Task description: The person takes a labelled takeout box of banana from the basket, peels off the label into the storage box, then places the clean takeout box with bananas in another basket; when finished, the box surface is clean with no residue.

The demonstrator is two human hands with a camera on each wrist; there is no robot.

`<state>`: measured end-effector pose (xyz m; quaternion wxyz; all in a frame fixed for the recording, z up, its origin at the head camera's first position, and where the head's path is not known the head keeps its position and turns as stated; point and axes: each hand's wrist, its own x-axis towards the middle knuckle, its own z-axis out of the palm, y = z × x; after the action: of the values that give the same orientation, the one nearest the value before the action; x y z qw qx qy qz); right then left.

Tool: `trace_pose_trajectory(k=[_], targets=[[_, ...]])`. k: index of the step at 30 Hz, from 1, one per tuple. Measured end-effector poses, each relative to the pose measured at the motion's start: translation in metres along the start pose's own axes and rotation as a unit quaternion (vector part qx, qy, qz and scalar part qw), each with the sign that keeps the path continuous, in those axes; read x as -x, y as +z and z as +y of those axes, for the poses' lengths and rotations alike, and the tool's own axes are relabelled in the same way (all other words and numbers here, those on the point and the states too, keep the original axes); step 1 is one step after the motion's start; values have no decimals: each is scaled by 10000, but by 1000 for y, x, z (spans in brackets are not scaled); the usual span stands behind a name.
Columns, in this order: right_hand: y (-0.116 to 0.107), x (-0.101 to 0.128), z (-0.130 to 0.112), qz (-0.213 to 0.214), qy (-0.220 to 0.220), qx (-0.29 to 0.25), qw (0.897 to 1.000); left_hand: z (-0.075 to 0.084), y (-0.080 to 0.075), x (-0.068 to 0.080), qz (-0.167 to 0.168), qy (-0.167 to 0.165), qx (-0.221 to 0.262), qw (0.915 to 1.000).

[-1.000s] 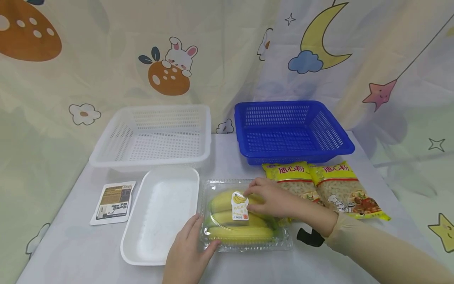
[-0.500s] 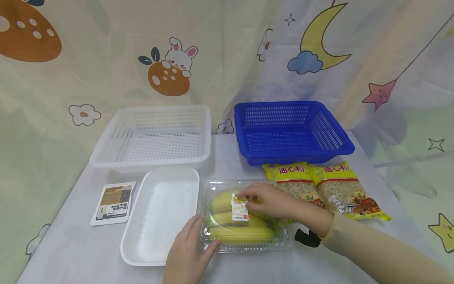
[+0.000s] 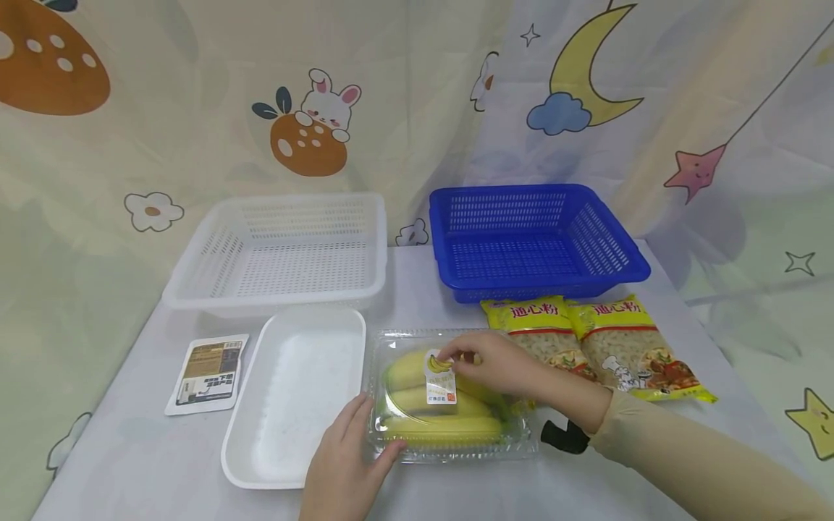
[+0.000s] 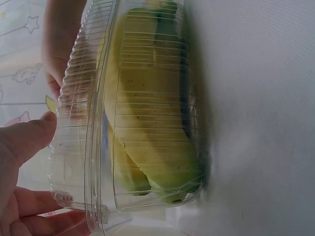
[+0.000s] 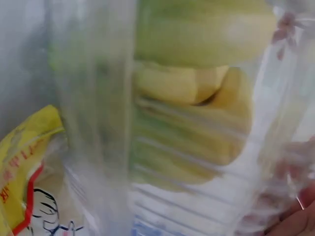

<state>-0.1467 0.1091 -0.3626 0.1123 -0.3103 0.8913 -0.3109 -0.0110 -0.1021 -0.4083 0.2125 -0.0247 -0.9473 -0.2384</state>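
Observation:
A clear plastic clamshell box [image 3: 515, 441] of yellow bananas [image 3: 443, 428] lies at the front middle of the table. My left hand [image 3: 365, 434] rests against its front left corner, fingers fairly straight along the side and thumb [image 4: 27, 140] on the lid's rim. My right hand [image 3: 452, 356] reaches over the lid, and its fingertips pinch the top edge of the white banana label [image 3: 441, 383] stuck there. The right wrist view shows the bananas [image 5: 197, 118] close up through the blurred plastic.
A white foam tray [image 3: 296, 394] lies left of the box, with a small sachet [image 3: 208, 370] further left. Behind stand a white basket [image 3: 274, 297] and a blue basket [image 3: 541, 278]. Two yellow pasta packets [image 3: 635, 347] lie right. A black object [image 3: 563, 436] sits under my right wrist.
My right hand has slid a little left and toward me over the lid, until its fingertips closed on the label's top edge. The left hand and the box have stayed put.

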Motion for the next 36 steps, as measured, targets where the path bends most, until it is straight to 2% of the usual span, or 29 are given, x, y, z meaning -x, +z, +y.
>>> trace_pose_trajectory(k=[4, 9, 14, 19, 23, 25, 27, 30, 33, 36], targets=[[-4, 0, -3, -87, 131, -170, 9997, 0, -1, 0, -14, 3, 10, 10000], [-12, 0, -6, 20, 237, -341, 9991, -1, 0, -1, -93, -72, -16, 9999], [-17, 0, -8, 10, 250, -455, 9987, -10, -6, -2, -9, -127, 125, 9998], [-19, -2, -10, -39, 245, -513, 9984, -34, -29, -5, 165, -691, 135, 9974], [-22, -5, -14, -63, 289, -600, 9978, -60, -48, -6, 270, -1247, -214, 9916], [-25, -7, -16, -74, 290, -640, 9975, -72, -55, -5, 293, -1385, -365, 9893], [-28, -9, -20, -77, 240, -692, 9973, -84, -60, -2, 261, -1374, -465, 9891], [-32, -12, -26, -110, 170, -775, 9968, -100, -63, 4, 16, -1147, -466, 9923], [-35, -17, -35, -194, 99, -852, 9961, -116, -63, 10, -496, -968, -419, 9932], [-37, -27, -47, -350, 14, -944, 9949, -131, -63, 15, -1136, -973, -354, 9881]])
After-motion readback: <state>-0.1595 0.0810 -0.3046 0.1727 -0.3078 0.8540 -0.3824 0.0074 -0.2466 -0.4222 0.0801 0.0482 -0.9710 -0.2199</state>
